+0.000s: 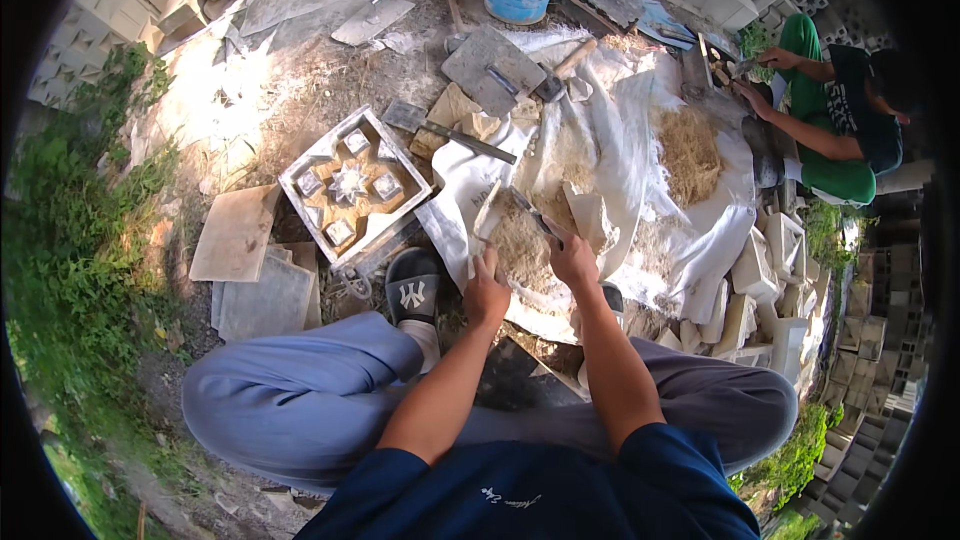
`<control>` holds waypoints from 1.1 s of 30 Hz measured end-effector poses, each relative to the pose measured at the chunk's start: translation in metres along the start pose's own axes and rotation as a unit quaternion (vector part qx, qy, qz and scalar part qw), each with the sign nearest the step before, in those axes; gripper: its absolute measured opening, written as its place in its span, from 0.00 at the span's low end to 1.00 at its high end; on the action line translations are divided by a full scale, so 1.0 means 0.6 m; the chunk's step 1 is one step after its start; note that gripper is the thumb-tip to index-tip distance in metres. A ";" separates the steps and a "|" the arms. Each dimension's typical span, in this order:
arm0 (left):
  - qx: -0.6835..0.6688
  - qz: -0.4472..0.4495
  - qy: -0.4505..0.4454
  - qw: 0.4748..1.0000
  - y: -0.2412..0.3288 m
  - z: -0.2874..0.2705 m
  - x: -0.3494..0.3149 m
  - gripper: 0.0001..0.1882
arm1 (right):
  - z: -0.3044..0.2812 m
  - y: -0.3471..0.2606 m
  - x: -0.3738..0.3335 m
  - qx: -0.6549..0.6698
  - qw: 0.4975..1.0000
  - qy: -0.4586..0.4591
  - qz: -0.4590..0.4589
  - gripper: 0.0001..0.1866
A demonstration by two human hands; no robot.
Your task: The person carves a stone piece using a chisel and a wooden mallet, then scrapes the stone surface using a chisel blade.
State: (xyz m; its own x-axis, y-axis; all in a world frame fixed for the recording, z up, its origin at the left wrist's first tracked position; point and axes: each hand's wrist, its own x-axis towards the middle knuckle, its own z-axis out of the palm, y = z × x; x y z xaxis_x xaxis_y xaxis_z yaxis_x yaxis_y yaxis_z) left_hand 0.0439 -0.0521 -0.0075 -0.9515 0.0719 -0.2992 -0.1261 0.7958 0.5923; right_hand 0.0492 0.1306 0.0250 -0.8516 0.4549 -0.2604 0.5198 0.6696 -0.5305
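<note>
My left hand (487, 290) is closed around the lower end of a thin, curved, pale piece (487, 212), whose kind I cannot make out. My right hand (573, 260) grips a narrow, knife-like tool (532, 209), its dark blade pointing up and left toward that piece. Both hands are over a white sheet (625, 135) strewn with tan crumbs. A square block (420, 186) with a raised rim, a star and small pyramids in relief lies left of the sheet. Above my hands rests a long-handled flat tool (465, 141).
Beyond lie a square plastering trowel (492, 70), a hammer (549, 87) and a blue bucket (518, 2). Flat slabs (235, 233) are stacked at left, and broken pale pieces (757, 270) pile up at right. A co-worker (840, 110) in green trousers crouches far right, handling something small.
</note>
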 end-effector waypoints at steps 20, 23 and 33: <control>0.050 0.033 -0.070 0.996 0.020 -0.039 0.048 0.19 | 0.058 0.051 -0.066 0.188 0.974 0.117 0.054 0.21; 0.049 0.060 -0.037 0.996 -0.015 -0.043 0.068 0.21 | 0.056 0.038 -0.062 0.212 0.971 0.096 0.057 0.21; 0.036 0.058 -0.065 0.996 -0.018 -0.029 0.052 0.23 | 0.052 0.013 -0.081 0.247 0.962 0.063 0.095 0.21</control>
State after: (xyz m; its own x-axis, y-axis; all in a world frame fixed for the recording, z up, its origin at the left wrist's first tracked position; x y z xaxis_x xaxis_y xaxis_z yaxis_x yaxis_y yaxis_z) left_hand 0.0105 -0.0686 -0.0103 -0.9136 0.2385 -0.3292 0.0067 0.8186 0.5744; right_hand 0.0924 0.0953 0.0086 -0.7125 0.6307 -0.3075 0.5439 0.2196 -0.8099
